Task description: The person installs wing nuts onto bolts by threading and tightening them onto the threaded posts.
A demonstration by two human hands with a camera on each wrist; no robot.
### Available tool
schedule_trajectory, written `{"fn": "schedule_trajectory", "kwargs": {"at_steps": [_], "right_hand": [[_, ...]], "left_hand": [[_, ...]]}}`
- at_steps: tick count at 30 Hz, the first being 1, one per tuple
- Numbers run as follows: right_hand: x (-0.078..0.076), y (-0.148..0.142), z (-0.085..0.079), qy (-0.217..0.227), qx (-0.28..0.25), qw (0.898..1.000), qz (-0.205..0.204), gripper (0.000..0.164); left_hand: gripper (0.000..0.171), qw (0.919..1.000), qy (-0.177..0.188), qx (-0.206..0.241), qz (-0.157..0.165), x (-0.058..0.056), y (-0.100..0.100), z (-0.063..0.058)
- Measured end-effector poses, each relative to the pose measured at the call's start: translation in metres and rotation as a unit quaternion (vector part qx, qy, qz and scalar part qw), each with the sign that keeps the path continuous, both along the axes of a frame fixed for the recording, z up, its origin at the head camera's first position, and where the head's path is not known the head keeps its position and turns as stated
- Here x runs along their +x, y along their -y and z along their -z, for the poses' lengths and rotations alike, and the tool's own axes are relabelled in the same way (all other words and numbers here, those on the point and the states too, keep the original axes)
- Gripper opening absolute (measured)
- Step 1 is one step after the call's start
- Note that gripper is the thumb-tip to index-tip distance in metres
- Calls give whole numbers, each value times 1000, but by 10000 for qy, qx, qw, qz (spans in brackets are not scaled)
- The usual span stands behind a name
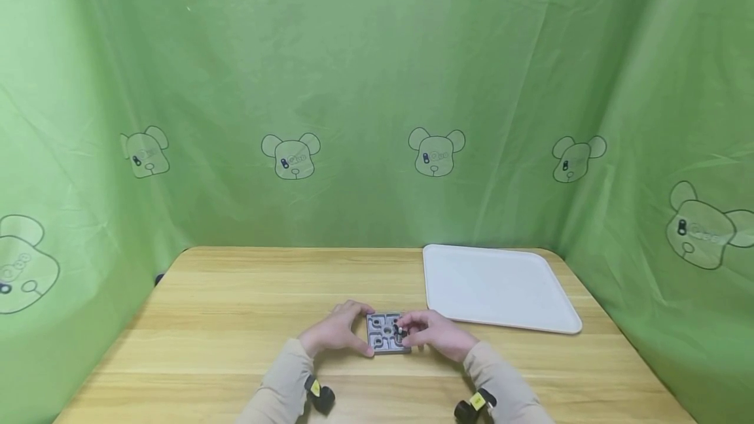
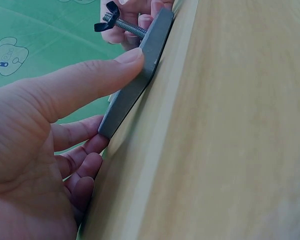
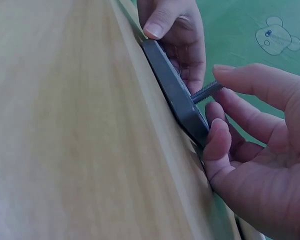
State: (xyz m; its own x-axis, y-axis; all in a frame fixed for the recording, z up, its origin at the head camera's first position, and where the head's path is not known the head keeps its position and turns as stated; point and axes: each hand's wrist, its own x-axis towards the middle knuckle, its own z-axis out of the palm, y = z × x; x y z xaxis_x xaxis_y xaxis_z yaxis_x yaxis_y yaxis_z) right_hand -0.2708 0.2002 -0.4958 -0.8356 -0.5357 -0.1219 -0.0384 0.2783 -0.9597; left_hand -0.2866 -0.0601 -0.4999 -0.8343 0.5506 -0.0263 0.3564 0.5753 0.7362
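Observation:
A square dark grey metal plate [image 1: 378, 332] with grooves and holes is at the table's near middle; its slanted side edge [image 2: 131, 97] shows in the left wrist view. My left hand [image 1: 339, 330] holds the plate's left side, thumb at the near corner and fingers at the far one. A threaded wing screw [image 2: 125, 24] with a black winged head stands up out of the plate's right part. The fingers of my right hand [image 1: 438, 334] curl round the screw's head, which the index finger hides in the right wrist view. My right thumb [image 3: 220, 142] is beside the plate's end.
A white rectangular tray [image 1: 501, 286] lies at the back right of the wooden table [image 1: 265, 280]. Green printed cloth [image 1: 365, 70] hangs behind the table and on both sides. A black camera is strapped to each wrist.

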Motion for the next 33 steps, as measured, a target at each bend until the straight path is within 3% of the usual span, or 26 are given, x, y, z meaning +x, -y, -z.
{"fn": "schedule_trajectory", "kwargs": {"at_steps": [21, 33], "right_hand": [[4, -1, -3, 325, -134, 9988, 328, 37], [1, 1, 0, 146, -18, 9989, 439, 37]], "left_hand": [[83, 10000, -43, 21, -7, 1, 0, 1], [83, 10000, 26, 38, -3, 0, 0, 0]]}}
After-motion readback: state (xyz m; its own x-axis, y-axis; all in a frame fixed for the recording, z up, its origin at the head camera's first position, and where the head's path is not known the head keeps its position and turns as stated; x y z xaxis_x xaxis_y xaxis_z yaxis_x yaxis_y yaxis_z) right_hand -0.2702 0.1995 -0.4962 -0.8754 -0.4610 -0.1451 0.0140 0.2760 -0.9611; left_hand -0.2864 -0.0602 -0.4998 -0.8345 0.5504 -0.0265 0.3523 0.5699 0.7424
